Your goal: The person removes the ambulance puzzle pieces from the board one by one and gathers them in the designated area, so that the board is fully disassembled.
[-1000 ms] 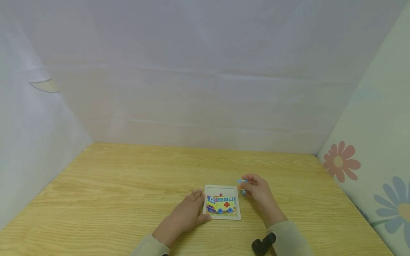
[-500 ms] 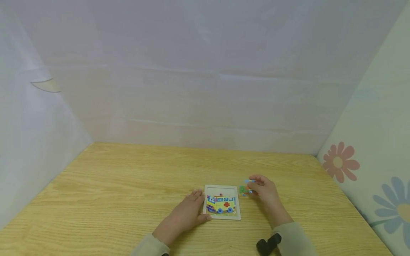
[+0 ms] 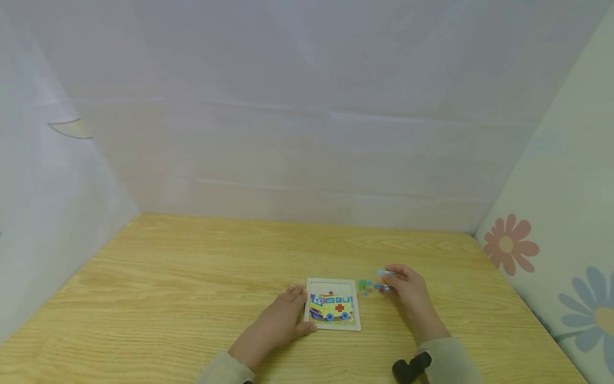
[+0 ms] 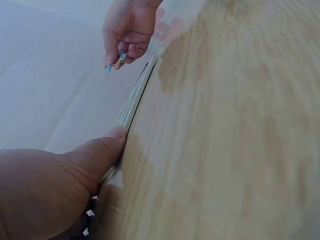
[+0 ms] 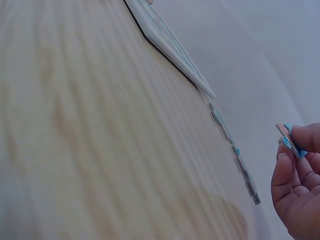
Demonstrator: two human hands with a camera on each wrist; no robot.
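right fingers [image 5: 283, 172] in a pinch, left fingers [image 3: 294, 293] nearly straight

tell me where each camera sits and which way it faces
Head: worn on the head, facing forward and down at the table and tray; left hand, right hand and sleeves show.
Left wrist: worn there, looking low across the table along the tray; left hand near, right hand beyond.
Right wrist: worn there, looking across the table past loose puzzle pieces to the tray; right hand at right, holding at least one piece.
Both wrist views show the tray edge-on and the right hand.
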